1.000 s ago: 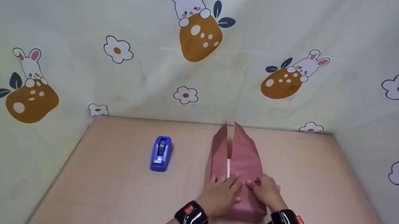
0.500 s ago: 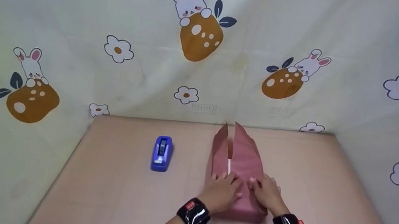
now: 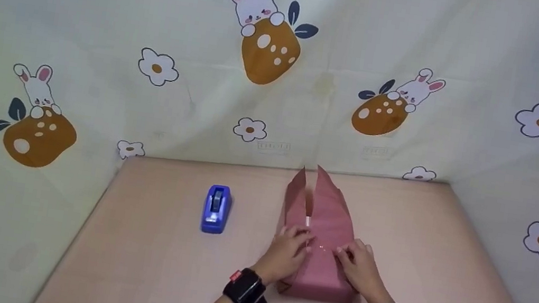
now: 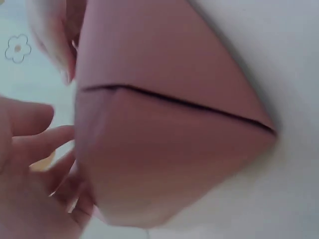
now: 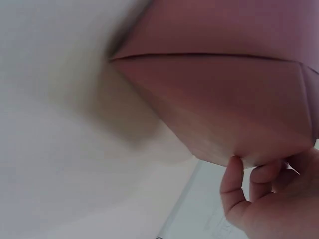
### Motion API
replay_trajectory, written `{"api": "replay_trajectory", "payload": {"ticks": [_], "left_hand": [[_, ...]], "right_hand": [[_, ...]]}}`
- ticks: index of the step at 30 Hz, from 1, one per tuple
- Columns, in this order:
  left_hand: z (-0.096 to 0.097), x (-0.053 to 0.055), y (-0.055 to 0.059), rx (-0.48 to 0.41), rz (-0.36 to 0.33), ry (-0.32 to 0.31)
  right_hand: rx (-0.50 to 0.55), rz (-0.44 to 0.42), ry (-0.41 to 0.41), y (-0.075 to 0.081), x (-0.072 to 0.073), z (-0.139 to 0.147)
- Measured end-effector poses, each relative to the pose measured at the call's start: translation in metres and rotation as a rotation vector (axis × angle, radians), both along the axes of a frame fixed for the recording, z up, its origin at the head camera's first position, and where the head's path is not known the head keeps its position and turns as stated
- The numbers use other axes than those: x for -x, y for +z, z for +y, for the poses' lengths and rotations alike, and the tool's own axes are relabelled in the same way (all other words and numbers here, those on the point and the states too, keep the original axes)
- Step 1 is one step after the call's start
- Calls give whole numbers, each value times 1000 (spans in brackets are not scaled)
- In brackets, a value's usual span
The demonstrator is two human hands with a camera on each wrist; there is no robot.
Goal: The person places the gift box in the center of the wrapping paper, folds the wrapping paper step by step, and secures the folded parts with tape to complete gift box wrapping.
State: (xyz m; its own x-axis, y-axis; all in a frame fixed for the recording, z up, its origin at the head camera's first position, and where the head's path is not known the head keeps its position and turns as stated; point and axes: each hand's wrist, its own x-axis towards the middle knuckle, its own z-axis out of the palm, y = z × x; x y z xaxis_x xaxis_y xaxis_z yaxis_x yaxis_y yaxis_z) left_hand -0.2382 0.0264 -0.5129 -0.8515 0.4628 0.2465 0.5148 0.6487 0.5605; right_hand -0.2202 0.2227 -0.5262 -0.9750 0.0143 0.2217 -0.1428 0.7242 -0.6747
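Note:
A box-shaped parcel in dusky pink paper [image 3: 323, 274] lies on the table, its loose paper flaps standing up at the far end. Between the two paper edges on top, a narrow white strip [image 3: 307, 221] shows. A small shiny spot [image 3: 322, 247] glints on the paper between the hands. My left hand [image 3: 284, 254] lies over the left side of the top, fingertips at the seam; the left wrist view shows its fingers loosely bent along the parcel [image 4: 164, 154]. My right hand [image 3: 361, 269] touches the right side of the top, its fingers [image 5: 232, 184] lightly bent at the paper's edge.
A blue tape dispenser [image 3: 216, 209] stands on the table to the left of the parcel. Behind the pinkish table [image 3: 151, 262] hangs a pale curtain [image 3: 204, 19] printed with rabbits and flowers. Each wrist wears a black band with a camera.
My left hand has shifted left from the middle of the parcel's top, baring the shiny spot and the near left corner. My right hand has moved slightly, with its fingers less curled.

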Motion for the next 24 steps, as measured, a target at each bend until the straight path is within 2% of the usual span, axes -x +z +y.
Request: {"api": "replay_trajectory", "payload": {"ticks": [2,4,8,10,12,16,20,24], "left_hand": [[-5,0,-3,-63,12,56],[-11,-3,-5,-101,-9,108],[-20,-16,-8,-159,-144,169],[-22,-25,-10,-159,-204,196],[-22,-34,-13,-159,-251,210],[-16,-49,-20,-226,-316,195],[-11,-55,-26,-320,-357,198],[-10,-55,-28,-362,-404,214]], "right_hand": [[38,38,-1,-3,-5,3],[62,83,-4,-7,-12,5],[119,121,-13,-13,-24,7],[158,70,-26,-16,-27,7],[206,-21,-43,-17,-30,6],[226,-179,-50,-18,-34,2],[224,-225,-36,-18,-34,-2],[243,-224,-35,-18,-36,-7]]}}
